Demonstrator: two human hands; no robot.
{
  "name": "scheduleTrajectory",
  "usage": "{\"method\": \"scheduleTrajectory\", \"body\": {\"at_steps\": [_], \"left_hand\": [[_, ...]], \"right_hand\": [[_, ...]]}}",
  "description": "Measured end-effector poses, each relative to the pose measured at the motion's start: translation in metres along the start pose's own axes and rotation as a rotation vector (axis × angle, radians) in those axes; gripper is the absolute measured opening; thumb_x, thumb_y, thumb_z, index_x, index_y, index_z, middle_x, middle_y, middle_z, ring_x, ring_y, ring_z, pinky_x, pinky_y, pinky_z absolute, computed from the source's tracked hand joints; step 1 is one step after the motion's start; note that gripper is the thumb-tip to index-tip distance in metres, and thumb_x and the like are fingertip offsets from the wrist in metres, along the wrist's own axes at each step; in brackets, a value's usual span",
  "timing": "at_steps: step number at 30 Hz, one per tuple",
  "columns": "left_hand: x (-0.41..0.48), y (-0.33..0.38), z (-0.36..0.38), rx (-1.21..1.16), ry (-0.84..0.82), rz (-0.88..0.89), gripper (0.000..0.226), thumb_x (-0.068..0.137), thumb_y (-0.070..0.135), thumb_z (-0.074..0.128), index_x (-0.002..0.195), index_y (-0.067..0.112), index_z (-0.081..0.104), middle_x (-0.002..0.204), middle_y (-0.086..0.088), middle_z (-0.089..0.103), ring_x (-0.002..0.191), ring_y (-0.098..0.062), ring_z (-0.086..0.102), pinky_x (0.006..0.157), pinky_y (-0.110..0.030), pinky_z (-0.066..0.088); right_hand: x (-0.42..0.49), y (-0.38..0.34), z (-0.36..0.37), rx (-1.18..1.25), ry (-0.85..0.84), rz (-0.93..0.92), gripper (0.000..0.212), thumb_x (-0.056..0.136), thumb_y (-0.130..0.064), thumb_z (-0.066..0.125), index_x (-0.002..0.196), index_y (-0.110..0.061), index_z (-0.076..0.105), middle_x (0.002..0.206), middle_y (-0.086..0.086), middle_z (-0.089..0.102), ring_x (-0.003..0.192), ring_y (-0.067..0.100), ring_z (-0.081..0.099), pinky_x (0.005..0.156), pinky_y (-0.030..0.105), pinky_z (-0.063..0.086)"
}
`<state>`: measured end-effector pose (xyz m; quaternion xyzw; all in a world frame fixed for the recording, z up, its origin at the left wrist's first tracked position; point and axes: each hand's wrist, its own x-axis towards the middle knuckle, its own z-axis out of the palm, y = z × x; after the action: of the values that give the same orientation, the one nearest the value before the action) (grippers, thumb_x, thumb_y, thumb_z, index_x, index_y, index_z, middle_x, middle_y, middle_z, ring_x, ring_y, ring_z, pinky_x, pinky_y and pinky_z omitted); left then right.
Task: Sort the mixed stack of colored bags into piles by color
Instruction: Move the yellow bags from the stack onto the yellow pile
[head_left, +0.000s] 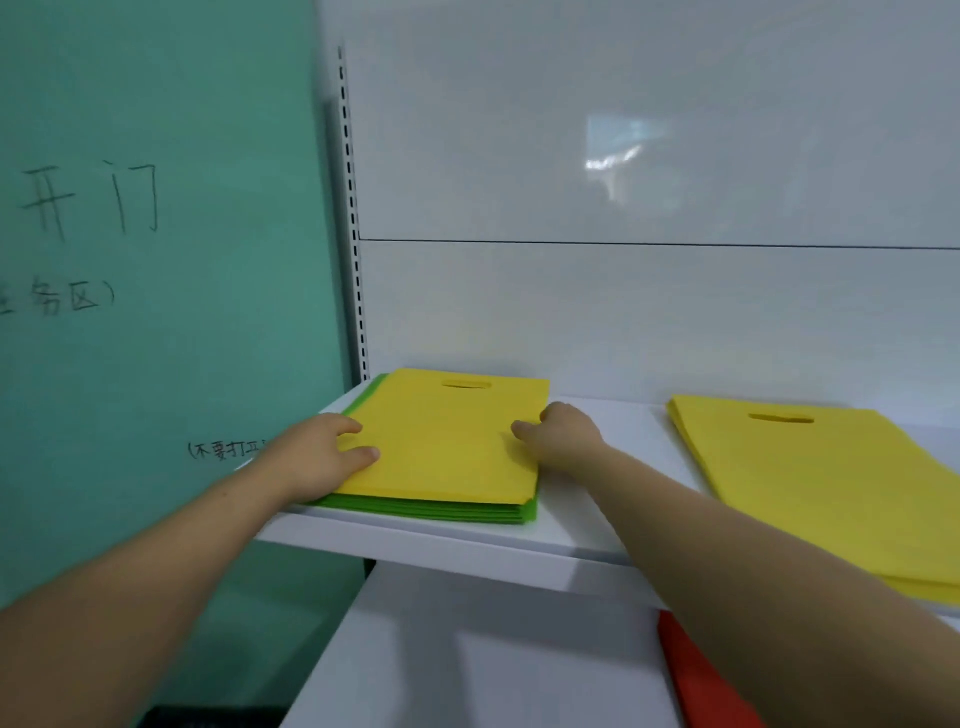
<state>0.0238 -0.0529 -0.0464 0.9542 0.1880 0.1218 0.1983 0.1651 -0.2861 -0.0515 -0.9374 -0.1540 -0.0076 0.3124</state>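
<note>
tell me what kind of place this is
Probably a shop or stockroom shelving bay: a white shelf on a slotted upright with a glossy back panel, flat stacks of handled bags (a yellow pile, a mixed stack), and a teal wall bearing handwritten notes.
</note>
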Motion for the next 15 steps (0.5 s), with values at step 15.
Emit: {"method": "scheduleTrajectory", "body": {"at_steps": [15], "left_hand": [[0.008, -0.029, 0.02, -0.151, 0.078, 0.061, 0.049, 0.086, 0.054, 0.053, 0.131, 0.034, 0.052, 0.146, 0.013, 0.039, 0.129, -0.016, 0.041, 0.099, -0.033, 0.034]], "right_hand": [[-0.007, -0.001, 0.025, 0.147, 0.285, -0.098, 0.042, 0.089, -0.017, 0.061, 0.129, -0.021, 0.05, 0.095, 0.001, 0.054, 0.088, 0.018, 0.049, 0.075, 0.023, 0.033]]}}
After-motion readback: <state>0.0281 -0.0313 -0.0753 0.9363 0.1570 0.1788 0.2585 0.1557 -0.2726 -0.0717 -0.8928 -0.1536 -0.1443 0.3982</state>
